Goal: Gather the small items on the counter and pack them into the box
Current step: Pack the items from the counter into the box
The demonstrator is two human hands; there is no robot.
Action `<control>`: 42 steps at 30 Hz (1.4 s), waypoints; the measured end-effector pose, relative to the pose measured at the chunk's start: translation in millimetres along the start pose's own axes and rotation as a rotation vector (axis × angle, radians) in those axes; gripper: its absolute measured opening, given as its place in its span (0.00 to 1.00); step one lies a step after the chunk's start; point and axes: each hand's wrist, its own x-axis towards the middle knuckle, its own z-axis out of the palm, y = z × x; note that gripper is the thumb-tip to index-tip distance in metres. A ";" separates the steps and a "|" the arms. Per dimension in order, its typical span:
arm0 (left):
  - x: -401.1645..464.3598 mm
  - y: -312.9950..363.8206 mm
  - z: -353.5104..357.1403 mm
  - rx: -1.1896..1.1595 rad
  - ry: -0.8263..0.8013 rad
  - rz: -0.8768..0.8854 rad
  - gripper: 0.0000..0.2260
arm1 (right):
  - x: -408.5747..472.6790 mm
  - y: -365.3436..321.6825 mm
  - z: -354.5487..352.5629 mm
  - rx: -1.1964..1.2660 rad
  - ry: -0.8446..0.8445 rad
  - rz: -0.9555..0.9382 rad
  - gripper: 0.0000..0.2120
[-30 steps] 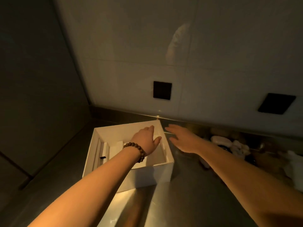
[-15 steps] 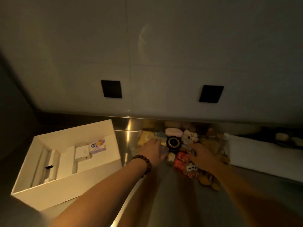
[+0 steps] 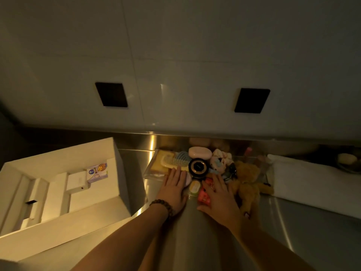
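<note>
White box (image 3: 109, 210) sits left of both hands; left grip (image 3: 174, 189) and right grip (image 3: 220, 200) lie spread on the items (image 3: 199, 167).

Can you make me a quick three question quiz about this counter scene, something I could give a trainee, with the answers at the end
1. True or false: the white box sits to the left of the pile of small items.
2. Which hand wears the bead bracelet? A) left hand B) right hand
3. Name the round black item with a gold ring lying between the comb and the scrunchie.

Key
1. True.
2. A.
3. The compact.
</note>
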 end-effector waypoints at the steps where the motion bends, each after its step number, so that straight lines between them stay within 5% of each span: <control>1: -2.3 -0.5 1.5 -0.016 0.005 0.002 0.34 | -0.1 0.3 2.4 -0.006 0.020 0.000 0.41; 15: -38.6 -6.3 -6.3 -0.007 -0.039 0.007 0.31 | -37.7 -30.9 7.5 0.041 0.024 -0.096 0.37; 19: -34.6 -8.8 -13.8 -0.110 0.075 -0.009 0.28 | -29.2 -40.2 -4.2 0.104 0.150 -0.034 0.34; 25: -2.8 -2.3 -24.8 -0.164 -0.039 -0.048 0.39 | 18.8 -36.3 -34.8 0.301 0.243 0.089 0.32; 37: 25.6 4.1 -21.3 -0.166 0.099 -0.060 0.18 | 62.5 -25.8 -28.9 0.235 0.059 0.043 0.39; 42: 23.4 4.4 -27.9 -0.153 0.067 -0.095 0.21 | 52.8 -30.6 -38.5 0.353 0.132 0.033 0.38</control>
